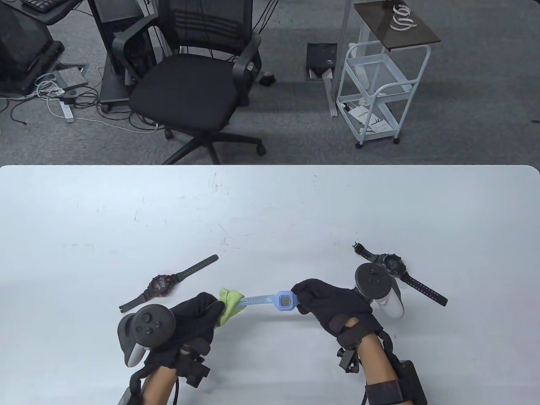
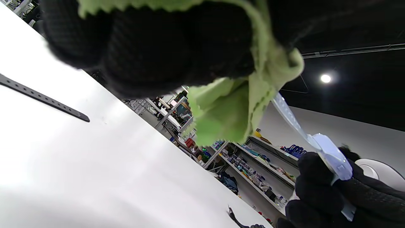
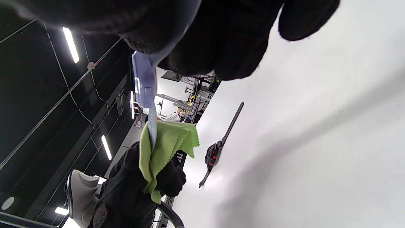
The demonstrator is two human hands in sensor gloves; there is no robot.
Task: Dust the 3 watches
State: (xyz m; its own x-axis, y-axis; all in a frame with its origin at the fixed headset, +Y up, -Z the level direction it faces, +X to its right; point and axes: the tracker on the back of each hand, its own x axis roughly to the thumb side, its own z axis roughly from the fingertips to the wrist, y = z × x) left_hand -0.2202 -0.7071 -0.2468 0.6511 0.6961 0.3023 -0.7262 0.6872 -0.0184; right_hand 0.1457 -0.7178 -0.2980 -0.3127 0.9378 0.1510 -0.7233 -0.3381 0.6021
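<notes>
Presently:

- Left hand point(image 1: 185, 325): fingers point(image 2: 177, 53) curled round a green microfibre cloth point(image 1: 230, 304), which is wrapped about the free end of the blue watch's strap; a tracker point(image 1: 145, 327) sits on the back of the hand.
- Right hand point(image 1: 333, 306): fingers point(image 3: 221, 41) closed on the far strap of the blue watch, just beside its case; a tracker point(image 1: 379, 291) is on the back of this hand too.
- Blue digital watch point(image 1: 283, 301): held stretched between the two hands, lifted off the desk in both wrist views, square face upward in the table view.
- Black watch with red accents point(image 1: 160, 285): lies flat on the desk, left of centre, just beyond the left hand, strap stretched out diagonally, apart from the hand.
- Dark grey-black watch point(image 1: 392, 265): lies flat on the desk to the right, partly hidden behind the right tracker, strap ends running out to either side.
- White desk point(image 1: 270, 211): carries both resting watches.
- Beyond the desk: black mesh office chair point(image 1: 190, 84), white wire trolley point(image 1: 379, 97).
</notes>
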